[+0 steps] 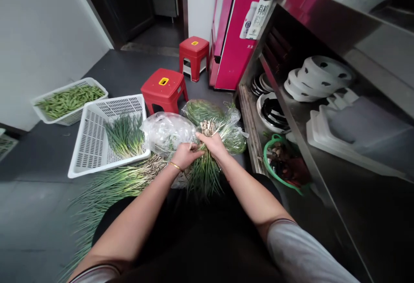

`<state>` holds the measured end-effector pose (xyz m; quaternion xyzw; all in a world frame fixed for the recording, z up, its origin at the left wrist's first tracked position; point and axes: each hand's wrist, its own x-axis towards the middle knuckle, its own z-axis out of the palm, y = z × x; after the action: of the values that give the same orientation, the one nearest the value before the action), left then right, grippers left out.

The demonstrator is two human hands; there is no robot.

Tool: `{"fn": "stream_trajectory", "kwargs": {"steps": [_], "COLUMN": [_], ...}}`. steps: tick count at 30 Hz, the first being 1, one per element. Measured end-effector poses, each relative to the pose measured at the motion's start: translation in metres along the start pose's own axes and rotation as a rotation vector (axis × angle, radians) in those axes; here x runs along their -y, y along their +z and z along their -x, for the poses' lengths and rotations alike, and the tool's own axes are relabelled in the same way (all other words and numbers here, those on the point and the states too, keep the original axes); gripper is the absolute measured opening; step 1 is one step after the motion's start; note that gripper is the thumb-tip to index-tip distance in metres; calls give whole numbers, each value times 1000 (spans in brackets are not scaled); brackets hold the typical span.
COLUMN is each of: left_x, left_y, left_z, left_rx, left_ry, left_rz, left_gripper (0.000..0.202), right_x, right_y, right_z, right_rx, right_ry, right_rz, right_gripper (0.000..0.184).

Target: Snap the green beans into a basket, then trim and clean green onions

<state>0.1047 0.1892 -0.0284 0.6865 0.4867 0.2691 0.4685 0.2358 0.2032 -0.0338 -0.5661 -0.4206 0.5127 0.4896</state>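
A bunch of thin spring onions (207, 175) is held in front of me, its pale root ends pointing away and its green leaves hanging toward my lap. My right hand (215, 147) wraps round the bunch just below the roots. On its other side, my left hand (186, 155) is closed with thumb and fingertips at the stalks; the exact pinch is partly hidden. A loose pile of spring onions (119, 183) lies on the floor left of my left arm. More spring onions (124, 134) rest in a white plastic basket (92, 171).
Plastic bags (170, 130) of greens lie just beyond my hands. Two red stools (161, 91) stand farther off. A second basket holds green pods (69, 102). At right are a metal shelf (300, 145) with dishes and a green-rimmed basket (267, 158).
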Motion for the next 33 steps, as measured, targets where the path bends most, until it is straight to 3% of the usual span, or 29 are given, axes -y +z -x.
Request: {"fn": "stream_trajectory", "kwargs": {"steps": [2,5,8,10,12,18,22,24,28,33], "left_x": [3,7,9,9,8,8,7,9,18,30], "left_y": [-9,-24,-36,-43,-48,-44,-39,-41,-60,-103], "left_z": [-1,4,9,10,10,8,7,6,4,7], "left_rx": [138,274,325,310,259,153,124,113,88,-142], "left_ry": [-82,-231,-331,-361,-383,-397,-421,-427,-401,-286], "left_rz": [107,311,455,542,631,788,787,774,731,775], "left_gripper": [41,32,34,36,39,41,41,41,39,36], "right_x": [2,8,12,13,14,15,17,20,31,36], "right_y": [-3,-17,-32,-39,-45,-50,-49,-51,-71,-99], "right_z": [4,10,13,13,10,4,5,5,7,8], "right_rx": [77,371,703,807,749,278,180,120,82,29], "right_ry": [-15,-8,34,70,87,95,14,-26,-30,-48], "right_rz": [7,37,68,89,59,-185,-312,-364,-356,-257], "right_gripper": [36,38,38,35,31,29,35,28,23,24]}}
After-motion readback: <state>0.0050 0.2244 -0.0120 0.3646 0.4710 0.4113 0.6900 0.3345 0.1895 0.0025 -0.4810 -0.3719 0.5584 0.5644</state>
